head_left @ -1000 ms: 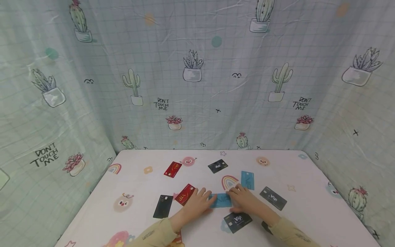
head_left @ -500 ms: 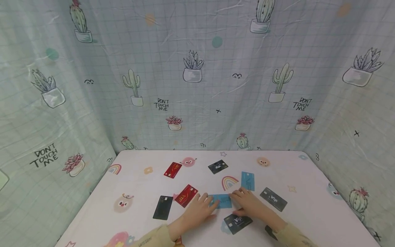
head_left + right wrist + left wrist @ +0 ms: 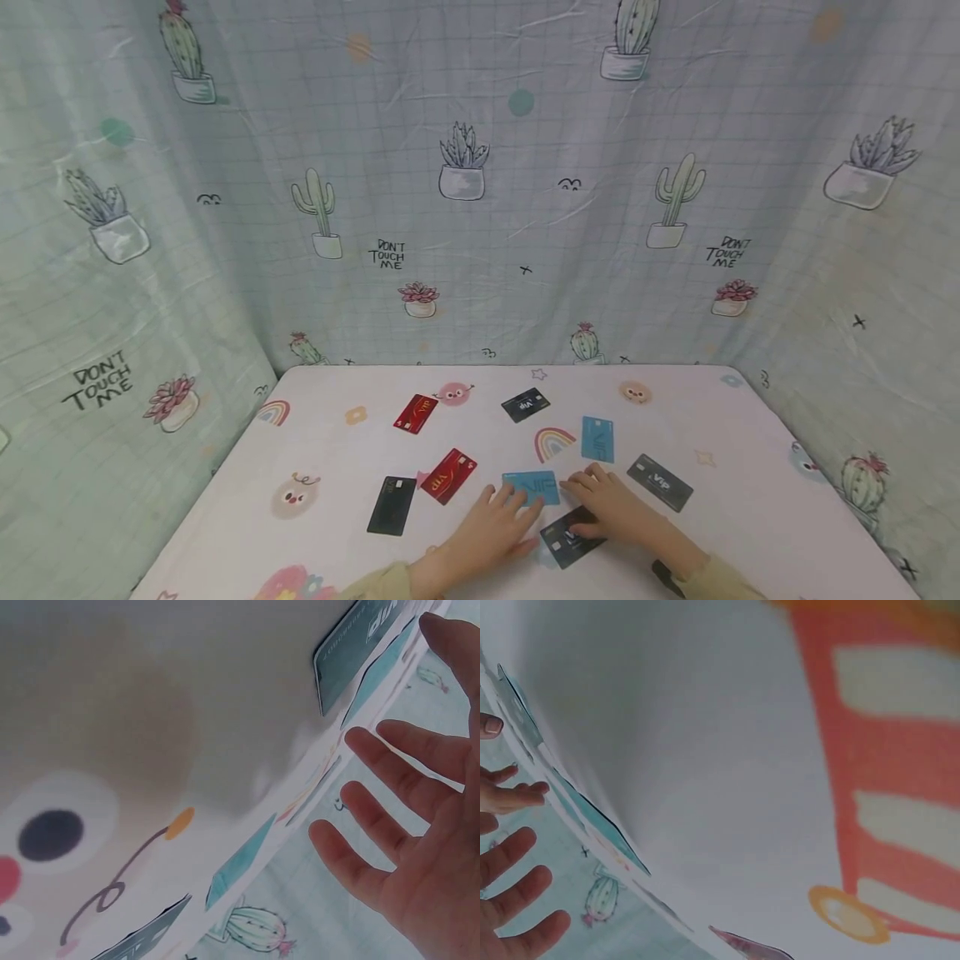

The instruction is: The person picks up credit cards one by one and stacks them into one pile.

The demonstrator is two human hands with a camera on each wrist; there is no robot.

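Note:
A light blue VIP card (image 3: 531, 483) lies crosswise in the middle of the table in the head view. My left hand (image 3: 491, 527), fingers spread, is at its near left side, fingertips over or close to its near edge. My right hand (image 3: 618, 510) is to its right, above a black Vip card (image 3: 566, 546) that it partly covers. Spread fingers of the left hand (image 3: 521, 900) in the left wrist view, and of the right hand (image 3: 405, 825) in the right wrist view, hold nothing. Whether any fingertip touches a card I cannot tell.
Around the hands lie two red cards (image 3: 448, 477), a plain black card (image 3: 391, 506), a far black Vip card (image 3: 525, 405), an upright blue card (image 3: 597, 439) and a dark grey card (image 3: 660, 482). A dark card (image 3: 666, 577) is partly hidden by the right sleeve. Patterned cloth surrounds the table (image 3: 337, 450).
Both hands have drawn back from the blue card towards the near side, and more of the card shows. It lies in nearly the same place.

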